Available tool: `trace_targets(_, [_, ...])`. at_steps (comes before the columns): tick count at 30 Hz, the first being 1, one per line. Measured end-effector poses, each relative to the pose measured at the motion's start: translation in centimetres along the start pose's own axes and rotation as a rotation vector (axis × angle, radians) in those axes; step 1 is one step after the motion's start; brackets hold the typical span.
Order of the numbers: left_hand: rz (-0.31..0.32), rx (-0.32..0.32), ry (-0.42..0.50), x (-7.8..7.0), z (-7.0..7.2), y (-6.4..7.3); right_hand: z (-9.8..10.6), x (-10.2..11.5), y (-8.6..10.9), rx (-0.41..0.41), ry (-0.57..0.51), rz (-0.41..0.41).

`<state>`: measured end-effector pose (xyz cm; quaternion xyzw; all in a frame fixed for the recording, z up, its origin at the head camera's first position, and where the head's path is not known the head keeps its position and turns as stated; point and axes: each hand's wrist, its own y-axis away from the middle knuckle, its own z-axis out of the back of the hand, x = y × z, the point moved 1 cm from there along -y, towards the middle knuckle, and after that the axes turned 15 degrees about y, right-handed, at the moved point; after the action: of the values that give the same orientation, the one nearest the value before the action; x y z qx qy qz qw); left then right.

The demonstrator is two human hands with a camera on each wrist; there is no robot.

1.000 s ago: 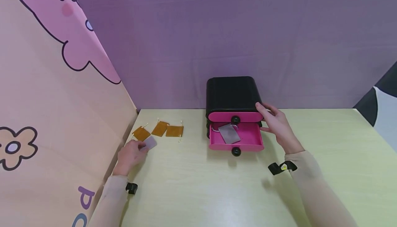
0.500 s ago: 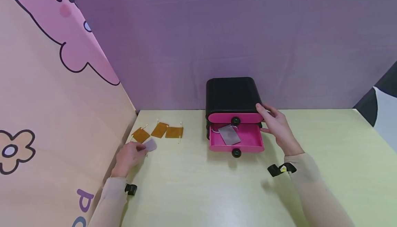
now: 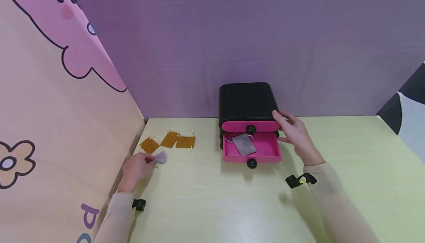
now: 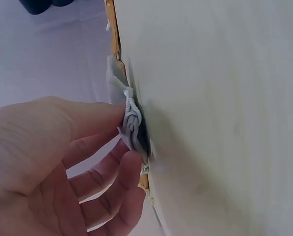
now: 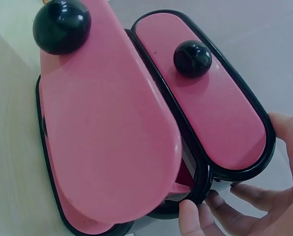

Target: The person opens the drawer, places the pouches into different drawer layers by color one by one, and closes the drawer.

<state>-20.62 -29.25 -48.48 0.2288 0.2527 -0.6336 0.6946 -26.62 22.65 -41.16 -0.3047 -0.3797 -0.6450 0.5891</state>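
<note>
My left hand (image 3: 137, 169) pinches a small grey drawstring pouch (image 3: 161, 157) between thumb and fingers at the table's left side. Its white cord and gathered neck (image 4: 131, 115) show in the left wrist view. Three brown drawstring pouches (image 3: 185, 142) lie just beyond. A black drawer box (image 3: 247, 101) with pink drawers stands at the back; the drawer below its top one (image 3: 229, 159) is pulled out, with another grey pouch (image 3: 244, 144) inside. My right hand (image 3: 299, 139) holds the box's right side, thumb at the upper corner, fingers lower along the side.
Round black knobs (image 5: 192, 58) stick out from the drawer fronts. Below the pulled-out drawer, another pink drawer front (image 5: 89, 223) shows in the right wrist view. A purple cloth (image 3: 206, 51) hangs behind the table (image 3: 206, 198), and a patterned panel (image 3: 49, 125) borders its left side.
The pouch in my left hand has tipped up from lying flatter, its cord now showing by the fingers. My right hand and the drawer box stay in place; the head view shifts slightly.
</note>
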Motion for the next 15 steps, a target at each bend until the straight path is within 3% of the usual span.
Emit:
trace_targets(8, [-0.040,-0.036,0.008,-0.7,0.2,0.5,0.1,-0.1,0.0,0.006,-0.022,0.001])
trace_targets(15, [-0.092,-0.062,0.016,-2.2,0.3,0.9,0.0,-0.2,-0.2,0.012,-0.028,0.001])
